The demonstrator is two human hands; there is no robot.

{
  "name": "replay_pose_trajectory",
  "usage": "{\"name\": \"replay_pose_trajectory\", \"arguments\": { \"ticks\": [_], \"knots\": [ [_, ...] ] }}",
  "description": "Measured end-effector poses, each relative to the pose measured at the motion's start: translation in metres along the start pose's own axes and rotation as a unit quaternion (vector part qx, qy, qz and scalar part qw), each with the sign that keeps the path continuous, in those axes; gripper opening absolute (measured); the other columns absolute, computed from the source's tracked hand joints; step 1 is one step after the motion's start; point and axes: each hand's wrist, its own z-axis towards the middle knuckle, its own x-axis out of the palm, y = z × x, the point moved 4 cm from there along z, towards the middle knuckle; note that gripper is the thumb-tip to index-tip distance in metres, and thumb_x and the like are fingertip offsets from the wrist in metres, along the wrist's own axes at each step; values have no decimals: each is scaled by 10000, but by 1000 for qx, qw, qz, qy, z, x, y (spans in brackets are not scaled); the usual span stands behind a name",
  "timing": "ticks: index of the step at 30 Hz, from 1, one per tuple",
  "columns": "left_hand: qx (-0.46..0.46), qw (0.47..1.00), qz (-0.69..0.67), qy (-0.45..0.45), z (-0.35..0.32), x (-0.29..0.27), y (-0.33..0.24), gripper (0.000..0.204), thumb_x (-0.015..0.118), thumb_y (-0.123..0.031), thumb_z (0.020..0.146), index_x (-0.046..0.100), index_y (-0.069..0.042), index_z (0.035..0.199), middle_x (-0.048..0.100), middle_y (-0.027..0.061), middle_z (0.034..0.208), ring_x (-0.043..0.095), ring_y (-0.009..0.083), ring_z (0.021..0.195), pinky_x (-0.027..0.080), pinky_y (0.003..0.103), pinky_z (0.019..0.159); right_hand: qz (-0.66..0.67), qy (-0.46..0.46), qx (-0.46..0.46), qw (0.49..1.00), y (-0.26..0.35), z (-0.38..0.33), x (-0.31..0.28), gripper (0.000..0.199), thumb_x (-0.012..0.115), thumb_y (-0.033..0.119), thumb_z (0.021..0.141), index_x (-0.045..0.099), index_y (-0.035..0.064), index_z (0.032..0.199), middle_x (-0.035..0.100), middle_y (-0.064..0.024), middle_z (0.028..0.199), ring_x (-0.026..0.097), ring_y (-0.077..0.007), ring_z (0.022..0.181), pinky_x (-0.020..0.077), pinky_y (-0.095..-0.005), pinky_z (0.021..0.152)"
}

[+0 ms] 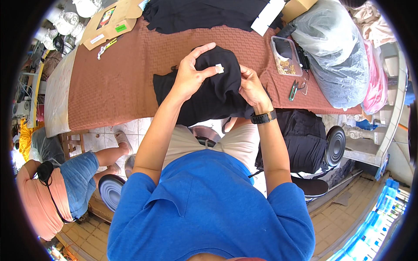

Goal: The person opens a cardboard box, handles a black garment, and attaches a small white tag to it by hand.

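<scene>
Both hands grip a black garment above the table: left hand pinching its white tag, right hand clutching cloth.

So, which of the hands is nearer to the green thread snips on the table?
The right hand is nearer: it grips the black garment just left of the green thread snips. The left hand holds the garment farther left.

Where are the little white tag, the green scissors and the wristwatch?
white tag (220,68): head view, middle of the tag on the black cloth.
green scissors (294,90): head view, on the green handle.
wristwatch (263,117): head view, on the black band at the right wrist.
</scene>
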Motion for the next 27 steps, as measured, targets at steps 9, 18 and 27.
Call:
{"name": "replay_pose_trajectory", "arguments": {
  "ticks": [9,18,27],
  "knots": [
    [-8,1000,8,-7,-2,3,1,641,817,19,791,573,31,1384,597,113,1364,578,163,1234,465,303,1072,-25,-14,-24,999,-5,7,-12,460,556,-133,909,595,-10,1350,678,-105,1261,679,-175,1127,570,-314,975],
    [-16,1000,6,-26,-3,-1,4,633,809,31,790,578,26,1380,597,117,1370,570,162,1249,472,309,1070,-233,-233,-36,943,16,-1,-32,268,683,35,930,643,-9,1192,687,-104,1165,670,-144,997,538,-277,874],
    [18,997,70,-14,-3,3,2,656,839,-28,778,586,7,1382,608,130,1382,563,196,1282,427,324,1101,-432,-57,-242,867,45,-8,45,131,707,12,923,733,12,1052,645,-60,1009,661,-159,878,550,-272,734]
  ]
}}
